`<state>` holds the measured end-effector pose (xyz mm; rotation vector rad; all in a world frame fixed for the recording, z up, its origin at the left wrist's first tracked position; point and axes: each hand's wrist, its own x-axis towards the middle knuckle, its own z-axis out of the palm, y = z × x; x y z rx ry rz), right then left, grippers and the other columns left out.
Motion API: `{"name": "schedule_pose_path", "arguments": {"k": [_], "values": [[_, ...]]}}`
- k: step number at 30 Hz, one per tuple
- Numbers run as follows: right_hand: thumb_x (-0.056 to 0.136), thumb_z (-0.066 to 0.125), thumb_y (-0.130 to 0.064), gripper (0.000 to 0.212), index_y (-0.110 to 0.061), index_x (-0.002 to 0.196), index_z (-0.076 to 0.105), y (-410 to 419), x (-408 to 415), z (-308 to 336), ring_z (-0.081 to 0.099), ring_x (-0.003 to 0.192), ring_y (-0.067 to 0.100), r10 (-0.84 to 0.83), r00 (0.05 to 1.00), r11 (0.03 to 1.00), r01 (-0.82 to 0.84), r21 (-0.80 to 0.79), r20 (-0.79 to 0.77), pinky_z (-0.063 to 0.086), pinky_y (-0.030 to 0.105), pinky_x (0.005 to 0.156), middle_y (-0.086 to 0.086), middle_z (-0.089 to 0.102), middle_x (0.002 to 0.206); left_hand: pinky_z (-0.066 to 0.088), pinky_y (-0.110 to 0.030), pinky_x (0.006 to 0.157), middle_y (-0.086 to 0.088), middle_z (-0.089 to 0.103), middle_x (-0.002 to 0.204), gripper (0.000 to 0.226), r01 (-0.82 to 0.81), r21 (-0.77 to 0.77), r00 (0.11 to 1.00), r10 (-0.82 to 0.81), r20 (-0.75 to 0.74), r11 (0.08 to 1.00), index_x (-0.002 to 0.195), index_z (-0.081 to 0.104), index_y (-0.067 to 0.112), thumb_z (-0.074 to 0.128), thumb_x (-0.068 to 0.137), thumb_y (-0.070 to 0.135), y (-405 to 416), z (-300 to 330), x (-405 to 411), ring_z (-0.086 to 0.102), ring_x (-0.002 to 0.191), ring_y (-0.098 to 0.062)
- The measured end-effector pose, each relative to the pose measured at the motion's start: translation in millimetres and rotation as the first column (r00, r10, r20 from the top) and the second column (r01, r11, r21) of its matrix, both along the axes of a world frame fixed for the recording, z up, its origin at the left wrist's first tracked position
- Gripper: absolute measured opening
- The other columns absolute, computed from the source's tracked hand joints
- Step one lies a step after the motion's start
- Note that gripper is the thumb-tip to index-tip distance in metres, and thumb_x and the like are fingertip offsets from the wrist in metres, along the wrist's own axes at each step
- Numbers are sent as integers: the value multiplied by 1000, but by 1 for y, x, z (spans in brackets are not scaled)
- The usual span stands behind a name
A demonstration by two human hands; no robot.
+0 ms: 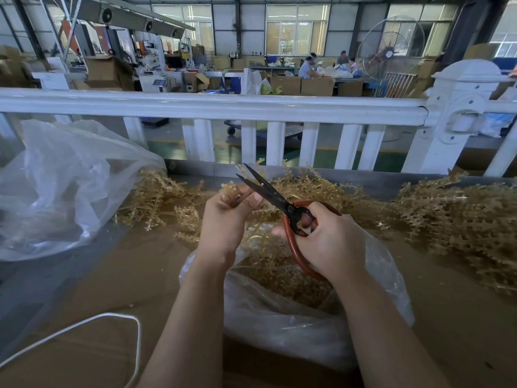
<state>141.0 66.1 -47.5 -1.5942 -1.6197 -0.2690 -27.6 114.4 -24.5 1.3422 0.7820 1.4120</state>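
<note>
**Tan plastic sprig [231,190] held up to the scissors [275,196]**

Clear film comes first. A big crumpled bag [64,186] lies well left of the scissors on the worktop [98,275]. A loose heap of tan sprigs [162,203] lies between that bag and the blades.

Just left of the blades, the left hand [223,219] is curled round one sprig. Thumb and fingertips pinch it so that its knobbed end stands up beside the lower blade. I cannot tell whether the blade touches it.

The sprig looks very light, thin and springy rather than stiff. Its small side nubs would probably snag on neighbouring sprigs. I judge that it will bend before it breaks, and a cut piece may well flick away. The present hold seems best, close under the cutting point, so the stem cannot whip or twist between the blades.

The scissors point up and away to the left, with the blades parted a little. Right of the pivot, the right hand [330,242] grips the red loop handles, fingers wrapped through them.

Below the scissors, an open clear bag [293,334] holds cut tan bits and sits where it should catch what falls. Well right of the scissors, a second, larger heap of sprigs [461,219] lies on the worktop.
</note>
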Motion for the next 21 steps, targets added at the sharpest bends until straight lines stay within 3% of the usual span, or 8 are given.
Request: {"name": "schedule_pose_path", "arguments": {"k": [6, 10, 17, 21], "values": [[70, 58, -82, 63, -21, 79, 67, 0, 1, -2, 58, 56, 8, 23, 1000, 999, -23, 28, 10, 47, 23, 52, -14, 62, 65, 50, -20, 76, 0, 74, 84, 12, 8, -4, 1000, -8, 11, 1000, 88, 74, 12, 66, 90, 4, -2, 1, -1, 67, 80, -9], [71, 63, -78, 54, -25, 71, 53, -1, 0, -2, 55, 51, 8, 30, 1000, 998, -30, 56, 3, 43, 21, 49, -16, 55, 59, 50, -19, 76, 3, 73, 80, 14, 40, -29, 998, -38, 48, 999, 88, 72, 12, 64, 90, 2, -3, 2, 0, 66, 78, -8], [71, 63, -79, 61, -18, 78, 67, 2, 2, -4, 59, 55, 9, 45, 999, 998, -44, 35, -17, 52, 27, 53, -12, 61, 62, 47, -25, 80, 2, 70, 84, 15, 61, -115, 995, -51, 91, 991, 88, 73, 18, 65, 90, 5, -4, 4, 2, 61, 81, -12], [71, 67, -75, 57, -18, 78, 69, 3, 4, -5, 56, 52, 6, 53, 998, 998, -52, 46, -19, 47, 19, 51, -15, 58, 61, 46, -23, 74, 3, 67, 78, 15, 89, -178, 991, -69, 115, 980, 89, 72, 17, 63, 92, 6, -3, 4, 3, 58, 73, -10]]}}
